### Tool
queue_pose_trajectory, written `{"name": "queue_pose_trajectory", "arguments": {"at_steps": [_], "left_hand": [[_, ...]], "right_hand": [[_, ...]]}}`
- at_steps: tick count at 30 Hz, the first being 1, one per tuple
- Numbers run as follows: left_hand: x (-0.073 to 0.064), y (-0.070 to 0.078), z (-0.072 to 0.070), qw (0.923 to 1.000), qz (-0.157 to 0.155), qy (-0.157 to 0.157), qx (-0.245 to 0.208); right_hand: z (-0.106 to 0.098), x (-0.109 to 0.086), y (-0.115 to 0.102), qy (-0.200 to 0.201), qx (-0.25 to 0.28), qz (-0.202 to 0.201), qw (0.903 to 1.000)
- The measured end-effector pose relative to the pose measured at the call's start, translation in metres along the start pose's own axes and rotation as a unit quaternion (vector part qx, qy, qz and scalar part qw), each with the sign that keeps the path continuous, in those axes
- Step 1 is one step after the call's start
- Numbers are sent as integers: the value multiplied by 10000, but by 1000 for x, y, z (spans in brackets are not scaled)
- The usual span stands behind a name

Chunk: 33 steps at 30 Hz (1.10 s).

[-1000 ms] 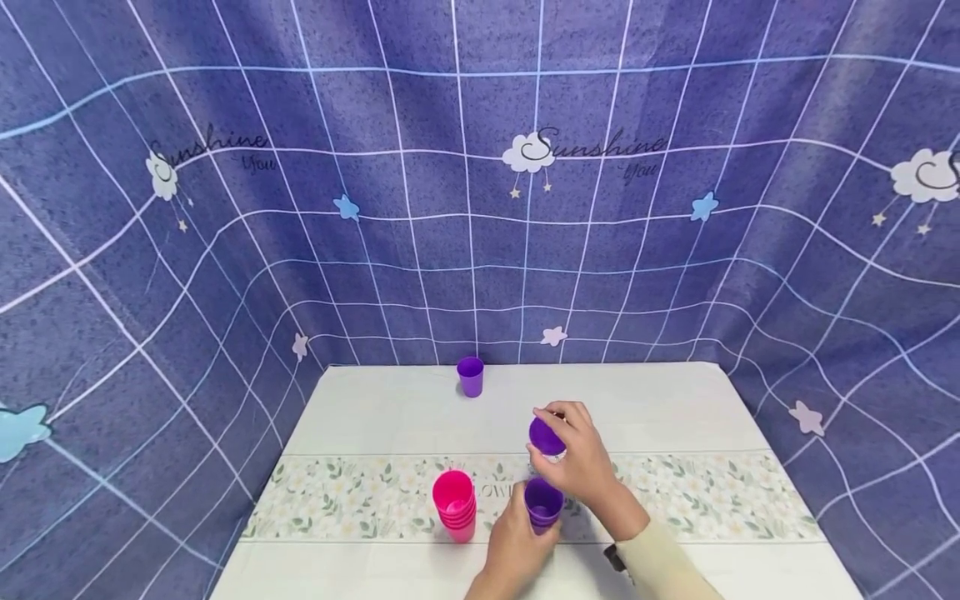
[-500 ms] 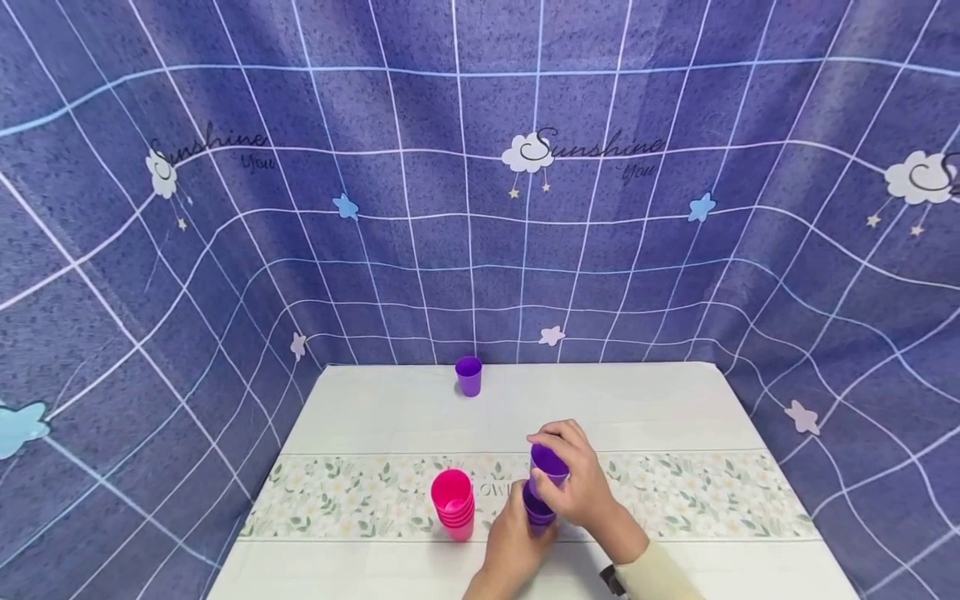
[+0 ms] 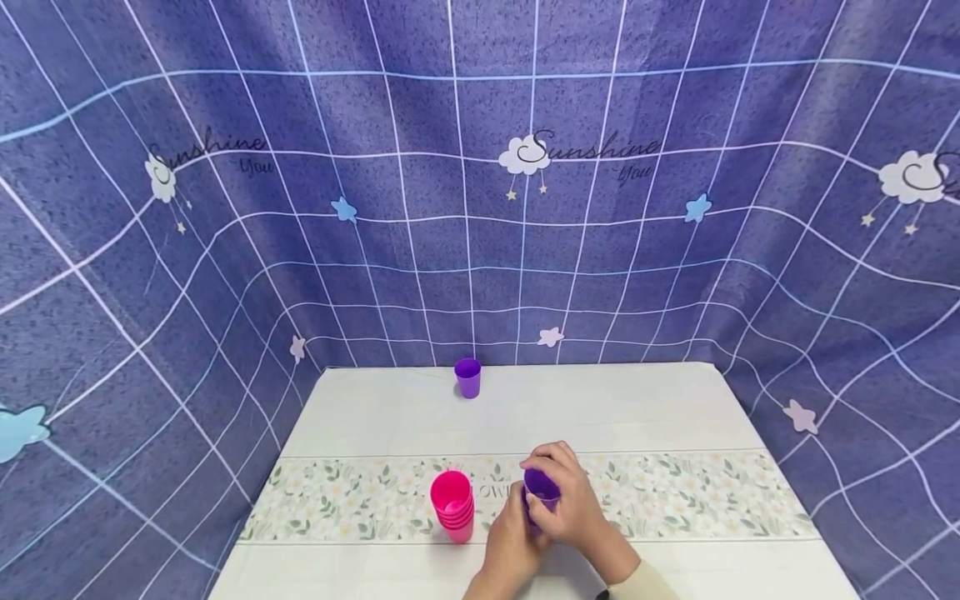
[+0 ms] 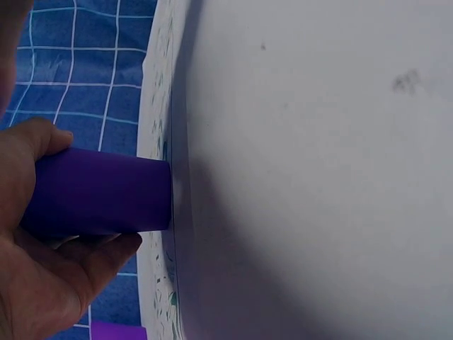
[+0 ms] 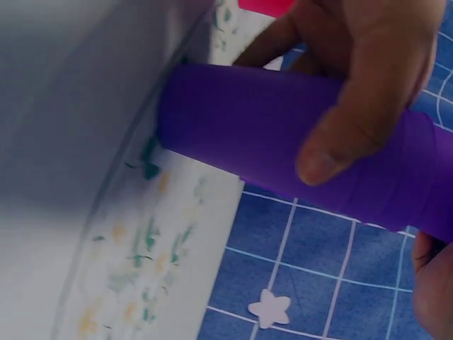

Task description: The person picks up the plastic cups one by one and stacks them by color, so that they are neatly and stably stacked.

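Observation:
My left hand (image 3: 516,540) grips a stack of nested purple cups (image 5: 233,113) by its side, thumb and fingers around it. The stack's lower part (image 4: 106,191) shows in the left wrist view, base on or very near the tabletop. At the stack's upper end, my right hand (image 3: 577,504) holds the top purple cup (image 3: 542,485) by its rim and side. Several rims show one above another in the right wrist view. A stack of pink cups (image 3: 453,507) stands upright to the left of my hands.
A single purple cup (image 3: 468,379) stands upright near the table's back edge. The white table (image 3: 390,417) has a floral band across it. Blue gridded cloth (image 3: 420,250) rises behind and along both sides.
My right hand has brought a purple cup down and toward me, from behind the stack into its top. My left hand keeps its grip on the stack. The pink cups stay put.

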<state>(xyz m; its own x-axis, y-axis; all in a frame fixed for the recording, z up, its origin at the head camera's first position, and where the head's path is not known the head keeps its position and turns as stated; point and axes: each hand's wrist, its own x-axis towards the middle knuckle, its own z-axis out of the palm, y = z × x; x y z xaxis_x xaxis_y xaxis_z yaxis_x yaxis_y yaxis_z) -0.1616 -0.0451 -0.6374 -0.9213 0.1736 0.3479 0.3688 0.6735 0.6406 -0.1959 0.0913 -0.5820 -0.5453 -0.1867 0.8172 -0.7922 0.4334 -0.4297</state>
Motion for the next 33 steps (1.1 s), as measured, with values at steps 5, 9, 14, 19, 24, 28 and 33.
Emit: {"name": "queue_pose_trajectory", "arguments": {"at_steps": [5,9,14,19,24,28,33], "left_hand": [[-1,-3,0,9999,-86,40,80],[0,-3,-2,9995,-310,-76,87],[1,-2,-3,9993,-339,-181,-19],[0,-1,-1,9998,-209,-52,16],[0,-2,0,9999,-86,89,85],[1,-1,0,9997,-231,8,12],[2,2,1,9982,-578,-29,-140]], "right_hand": [[9,-14,5,-72,-33,129,9999],[15,-21,8,-168,-100,232,9995],[17,-25,10,-230,-229,362,9988],[15,-28,8,-264,-189,441,9985],[13,-29,9,-380,-49,585,9976],[10,-26,10,-568,-123,1059,9927],[7,-23,12,-508,-245,1551,9863]]}}
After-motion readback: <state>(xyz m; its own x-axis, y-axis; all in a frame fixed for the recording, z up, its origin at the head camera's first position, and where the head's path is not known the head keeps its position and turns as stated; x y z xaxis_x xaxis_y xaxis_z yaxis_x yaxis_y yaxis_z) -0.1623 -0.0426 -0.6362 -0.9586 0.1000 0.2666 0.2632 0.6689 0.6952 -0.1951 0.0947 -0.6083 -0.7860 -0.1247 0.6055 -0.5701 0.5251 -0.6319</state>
